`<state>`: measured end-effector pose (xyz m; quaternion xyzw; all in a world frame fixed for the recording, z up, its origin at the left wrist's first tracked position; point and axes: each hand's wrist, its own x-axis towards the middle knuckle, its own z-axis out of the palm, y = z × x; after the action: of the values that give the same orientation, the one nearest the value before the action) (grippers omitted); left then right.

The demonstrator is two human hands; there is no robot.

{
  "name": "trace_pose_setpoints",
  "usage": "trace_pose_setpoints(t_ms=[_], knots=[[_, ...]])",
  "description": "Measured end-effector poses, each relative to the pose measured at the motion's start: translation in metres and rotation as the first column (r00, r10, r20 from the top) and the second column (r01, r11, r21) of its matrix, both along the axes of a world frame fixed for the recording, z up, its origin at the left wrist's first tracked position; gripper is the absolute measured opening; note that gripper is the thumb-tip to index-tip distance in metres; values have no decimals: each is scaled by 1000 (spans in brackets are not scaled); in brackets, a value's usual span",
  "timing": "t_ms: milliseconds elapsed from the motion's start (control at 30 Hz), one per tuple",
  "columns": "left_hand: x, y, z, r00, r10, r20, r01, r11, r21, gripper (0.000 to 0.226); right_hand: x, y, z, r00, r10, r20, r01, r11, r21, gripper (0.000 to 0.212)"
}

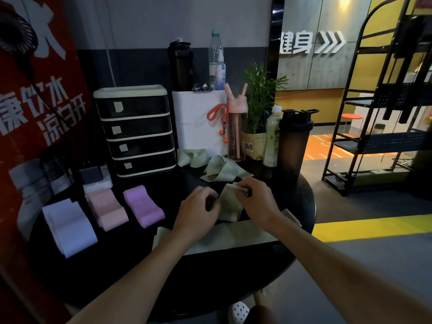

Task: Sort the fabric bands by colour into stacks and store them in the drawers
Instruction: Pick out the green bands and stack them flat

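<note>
On the round black table (210, 272), my left hand (198, 209) and my right hand (254, 199) both grip a pale green fabric band (230, 205) held between them above the table's middle. A long flat green band (233, 236) lies under my wrists. Two more loose green bands (222, 169) (191, 157) lie crumpled behind. To the left sit three folded stacks: lavender-white (69, 228), pink (107, 210) and purple (142, 205). A black four-drawer unit (138, 132), all drawers closed, stands at the back left.
Behind the bands stand a white box (198, 120), a pink bottle (237, 132), a potted plant (257, 108), a small green-label bottle (272, 139) and a black shaker (294, 141). A red banner (35, 113) borders the left. A black metal rack (378, 113) stands right.
</note>
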<state>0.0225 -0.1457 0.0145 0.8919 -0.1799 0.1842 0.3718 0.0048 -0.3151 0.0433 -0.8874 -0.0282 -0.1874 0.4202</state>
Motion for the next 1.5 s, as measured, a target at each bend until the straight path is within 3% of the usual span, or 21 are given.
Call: trace_pose_setpoints(t_ms=[100, 200, 367, 500, 567, 667, 833, 933, 1100, 1500], knots=[[-6, 3, 7, 994, 60, 95, -41, 982, -184, 12, -4, 0, 20, 997, 26, 74, -31, 997, 68, 15], [-12, 3, 18, 994, 40, 106, -9, 962, -273, 11, -9, 0, 41, 988, 58, 143, -68, 996, 63, 7], [-17, 0, 67, 978, -106, 179, 155, 947, -283, 26, -18, 0, 70, 966, 126, 227, -141, 989, 52, 10], [-22, -2, 106, 957, -195, 213, 257, 913, -317, 7, -27, 0, 88, 932, 167, 323, -204, 975, 85, 2], [-23, -2, 116, 945, -231, 232, 296, 906, -304, 16, -30, -1, 92, 930, 162, 331, -211, 971, 116, 2], [-26, -5, 127, 947, -228, 225, 301, 874, -381, 19, -35, 0, 94, 941, 230, 247, -300, 905, 301, 14], [-34, -9, 140, 953, -238, 189, 294, 881, -372, 5, -41, -2, 102, 936, 259, 237, -320, 906, 277, 13], [-39, -10, 152, 956, -223, 191, 283, 873, -398, 16, -44, -1, 110, 936, 246, 253, -318, 900, 300, 13], [-40, -10, 170, 971, -150, 185, 233, 754, -614, 21, -46, -1, 107, 926, 360, 116, -374, 821, 432, 26], [-40, 30, 180, 989, -80, 125, 148, 589, -794, 21, -58, -26, 89, 868, 466, -174, -404, 864, 299, 19]])
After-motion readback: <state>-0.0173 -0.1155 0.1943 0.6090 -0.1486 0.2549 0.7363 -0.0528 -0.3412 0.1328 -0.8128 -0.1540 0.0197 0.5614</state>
